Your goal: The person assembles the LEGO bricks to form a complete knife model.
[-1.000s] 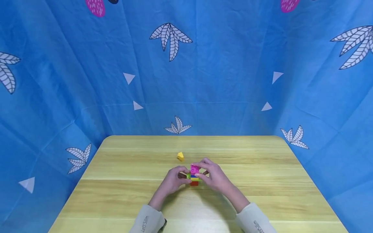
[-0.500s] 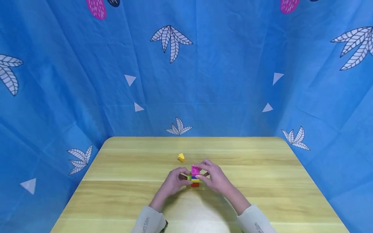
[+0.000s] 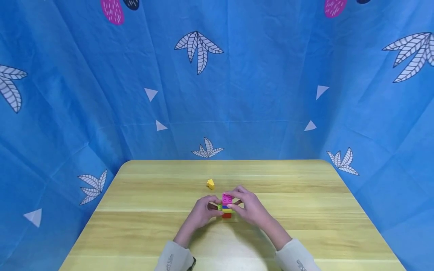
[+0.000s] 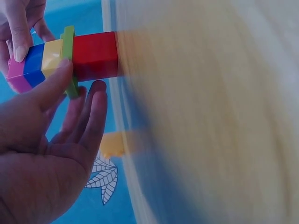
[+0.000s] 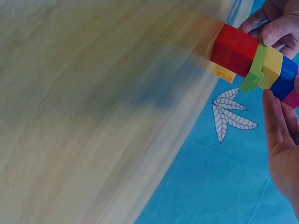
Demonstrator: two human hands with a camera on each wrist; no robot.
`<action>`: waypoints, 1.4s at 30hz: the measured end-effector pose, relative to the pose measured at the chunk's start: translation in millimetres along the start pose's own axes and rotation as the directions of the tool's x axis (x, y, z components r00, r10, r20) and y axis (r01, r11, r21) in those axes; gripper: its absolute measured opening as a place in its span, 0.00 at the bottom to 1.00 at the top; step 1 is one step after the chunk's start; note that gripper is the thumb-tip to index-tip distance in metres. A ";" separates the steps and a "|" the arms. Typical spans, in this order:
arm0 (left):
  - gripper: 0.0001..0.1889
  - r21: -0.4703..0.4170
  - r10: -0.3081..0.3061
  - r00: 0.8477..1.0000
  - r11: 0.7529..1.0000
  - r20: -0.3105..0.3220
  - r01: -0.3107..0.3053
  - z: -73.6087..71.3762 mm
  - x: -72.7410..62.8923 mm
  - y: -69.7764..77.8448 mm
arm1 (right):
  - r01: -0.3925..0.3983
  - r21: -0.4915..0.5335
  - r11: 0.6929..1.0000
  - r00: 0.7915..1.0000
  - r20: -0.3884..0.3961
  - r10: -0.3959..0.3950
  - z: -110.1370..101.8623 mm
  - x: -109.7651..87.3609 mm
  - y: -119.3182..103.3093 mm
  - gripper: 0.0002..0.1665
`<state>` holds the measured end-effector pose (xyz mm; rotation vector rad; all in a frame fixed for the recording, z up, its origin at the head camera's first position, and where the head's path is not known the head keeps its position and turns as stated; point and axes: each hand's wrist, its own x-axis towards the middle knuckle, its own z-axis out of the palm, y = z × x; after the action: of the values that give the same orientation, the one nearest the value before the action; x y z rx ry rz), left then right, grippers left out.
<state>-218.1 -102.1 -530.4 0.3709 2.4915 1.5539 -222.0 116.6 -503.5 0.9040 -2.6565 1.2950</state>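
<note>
A tower of toy building bricks stands on the wooden table [image 3: 288, 210]. From the bottom up it has a red brick [image 4: 96, 56], a flat green piece [image 5: 254, 70], a yellow brick [image 4: 51, 57], a blue brick [image 5: 284, 79] and a pink studded brick [image 3: 227, 199] on top. My left hand [image 3: 201, 210] pinches the tower's left side, its thumb on the green and yellow pieces. From the right, my right hand [image 3: 249, 205] grips the pink brick at the top between thumb and fingers. Parts of the right-hand fingers are hidden behind the tower.
Behind the tower, slightly left, a loose yellow piece with a slanted side [image 3: 210, 184] lies on the table. A blue curtain [image 3: 227, 94] printed with leaves hangs beyond the table's back edge and along both sides.
The whole head view has shifted slightly. Both hands keep their hold on the tower, and the bricks look the same.
</note>
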 end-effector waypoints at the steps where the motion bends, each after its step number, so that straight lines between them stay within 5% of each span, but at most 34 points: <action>1: 0.10 0.003 0.000 1.000 1.000 0.001 0.000 0.3 0.4 0.2 | -0.003 0.001 1.000 1.000 0.002 0.003 -0.7 -0.1 0.0 0.23; 23: 0.10 0.030 0.008 1.000 1.000 0.007 -0.008 2.4 -1.0 -0.7 | -0.032 0.066 0.997 0.999 -0.005 0.033 -1.5 -4.1 6.0 0.30; 42: 0.12 -0.002 0.024 1.000 1.000 0.010 -0.024 1.2 -0.9 -0.9 | -0.217 0.147 0.965 0.973 0.113 0.201 -6.2 -15.8 27.3 0.26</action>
<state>-216.9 -101.7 -531.7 0.4089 2.4871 1.5593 -224.5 141.8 -523.3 0.7346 -2.8212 1.5665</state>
